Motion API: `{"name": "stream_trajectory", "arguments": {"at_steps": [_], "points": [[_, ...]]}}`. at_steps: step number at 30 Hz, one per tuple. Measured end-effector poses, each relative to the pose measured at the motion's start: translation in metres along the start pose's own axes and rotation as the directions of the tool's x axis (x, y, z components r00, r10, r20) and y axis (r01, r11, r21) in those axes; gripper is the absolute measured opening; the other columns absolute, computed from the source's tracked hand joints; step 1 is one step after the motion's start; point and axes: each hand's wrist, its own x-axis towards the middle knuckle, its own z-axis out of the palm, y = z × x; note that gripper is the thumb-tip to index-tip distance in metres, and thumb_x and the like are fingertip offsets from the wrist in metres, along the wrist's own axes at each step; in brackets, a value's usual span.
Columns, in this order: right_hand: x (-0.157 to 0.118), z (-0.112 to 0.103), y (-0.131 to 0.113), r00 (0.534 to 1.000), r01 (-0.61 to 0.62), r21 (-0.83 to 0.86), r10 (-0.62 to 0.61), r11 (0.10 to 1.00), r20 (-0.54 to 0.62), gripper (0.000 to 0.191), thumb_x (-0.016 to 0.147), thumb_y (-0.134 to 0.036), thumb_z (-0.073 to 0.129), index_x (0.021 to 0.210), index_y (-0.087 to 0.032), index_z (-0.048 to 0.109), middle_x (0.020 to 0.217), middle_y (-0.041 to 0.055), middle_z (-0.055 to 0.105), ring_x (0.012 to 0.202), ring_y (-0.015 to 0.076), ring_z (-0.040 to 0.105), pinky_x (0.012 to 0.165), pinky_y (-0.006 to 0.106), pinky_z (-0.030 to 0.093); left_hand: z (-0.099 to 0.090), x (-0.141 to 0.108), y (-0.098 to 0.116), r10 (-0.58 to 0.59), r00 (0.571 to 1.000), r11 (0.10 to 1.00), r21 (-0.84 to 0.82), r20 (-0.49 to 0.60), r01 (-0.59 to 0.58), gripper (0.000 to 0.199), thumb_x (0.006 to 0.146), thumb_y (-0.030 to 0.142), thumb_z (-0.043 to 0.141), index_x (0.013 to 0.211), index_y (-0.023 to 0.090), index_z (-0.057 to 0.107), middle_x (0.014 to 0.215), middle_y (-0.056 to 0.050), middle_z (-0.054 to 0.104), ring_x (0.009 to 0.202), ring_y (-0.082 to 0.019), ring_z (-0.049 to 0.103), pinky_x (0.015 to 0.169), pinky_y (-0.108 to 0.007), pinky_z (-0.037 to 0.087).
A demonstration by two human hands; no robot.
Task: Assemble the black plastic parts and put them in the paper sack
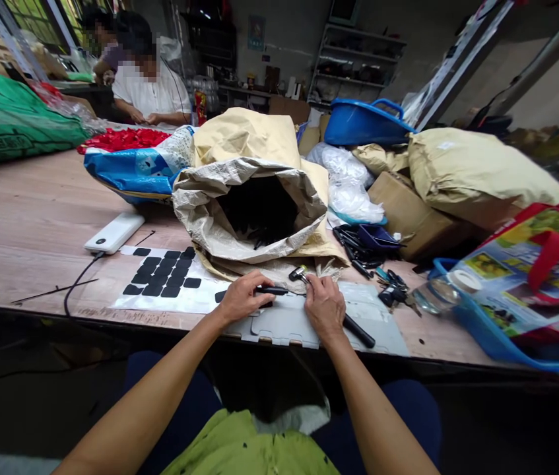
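Note:
My left hand (pixel 243 297) is closed on a slim black rod-like piece (pixel 273 290), whose thin end points toward my right hand. I cannot make out exactly what that piece is. My right hand (pixel 325 305) is wrapped round a small hammer (pixel 358 331); its metal head shows beyond the fingers and its black handle sticks out below the palm. Both hands are low over a grey board (pixel 284 326) at the table's front edge. Just behind them, an open woven sack (pixel 195 218) faces me, with dark pieces inside.
Left of my hands, black rounded patches (pixel 160 272) lie on a white sheet (pixel 200 297), near a white power bank (pixel 113 232) with a cable. Black parts (pixel 353 247) and a clear jar (pixel 437 297) are on the right. Across the table sits a person (pixel 150 92) in white.

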Motion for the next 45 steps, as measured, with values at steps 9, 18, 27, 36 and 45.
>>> {"name": "stream_trajectory", "arguments": {"at_steps": [9, 18, 27, 36, 45], "points": [[0.000, 0.000, 0.000, 1.000, 0.003, -0.011, -0.003, 1.000, 0.016, 0.029, 0.097, -0.022, 0.053, 0.122, -0.025, 0.066, 0.101, 0.0062, 0.059, 0.093, 0.0205, 0.049, 0.074, 0.031, 0.031, 0.072, -0.094, -0.009, -0.076, 0.666, 0.968, -0.106, 0.743, 0.228, 0.035, 0.077, 0.046, 0.079, 0.106, 0.026, 0.076, 0.086, 0.001, 0.074, 0.076, -0.018, 0.065, 0.068, -0.026, 0.047], [0.000, 0.002, 0.002, 1.000, 0.019, -0.017, -0.020, 1.000, -0.012, 0.028, 0.096, -0.022, 0.055, 0.122, -0.025, 0.065, 0.101, 0.0059, 0.059, 0.093, 0.0203, 0.050, 0.074, 0.030, 0.032, 0.154, -0.116, -0.124, -0.513, 0.696, 0.852, 0.201, 0.502, 0.483, 0.041, 0.085, 0.027, 0.060, 0.125, 0.021, 0.066, 0.135, -0.013, 0.064, 0.126, -0.034, 0.058, 0.108, -0.049, 0.043], [0.000, 0.002, 0.001, 1.000, 0.016, -0.042, -0.016, 0.999, -0.015, 0.026, 0.096, -0.023, 0.055, 0.120, -0.025, 0.065, 0.100, 0.0060, 0.060, 0.090, 0.0202, 0.050, 0.072, 0.031, 0.031, 0.053, -0.071, 0.000, -0.012, 0.358, 0.975, -0.068, 0.934, 0.211, 0.039, 0.078, 0.051, 0.076, 0.109, 0.028, 0.078, 0.094, -0.003, 0.078, 0.090, -0.026, 0.073, 0.078, -0.035, 0.058], [0.000, 0.001, 0.001, 1.000, 0.010, -0.032, -0.010, 0.999, 0.001, 0.027, 0.098, -0.022, 0.053, 0.122, -0.025, 0.065, 0.100, 0.0059, 0.060, 0.093, 0.0203, 0.051, 0.074, 0.031, 0.031, -0.069, 0.111, -0.005, -0.232, 0.952, 0.970, 0.022, -0.202, 0.241, 0.028, 0.093, 0.037, 0.061, 0.102, 0.015, 0.078, 0.094, -0.008, 0.078, 0.083, -0.019, 0.070, 0.076, -0.028, 0.055], [0.001, -0.001, 0.000, 1.000, -0.015, -0.017, 0.015, 1.000, 0.027, 0.025, 0.096, -0.023, 0.057, 0.120, -0.026, 0.066, 0.102, 0.0051, 0.061, 0.096, 0.0203, 0.051, 0.075, 0.030, 0.031, -0.047, 0.141, -0.051, -0.337, 0.903, 0.810, 0.406, -0.266, 0.423, 0.022, 0.084, 0.027, 0.070, 0.101, 0.015, 0.076, 0.107, -0.015, 0.074, 0.101, -0.028, 0.068, 0.086, -0.034, 0.051]]}}
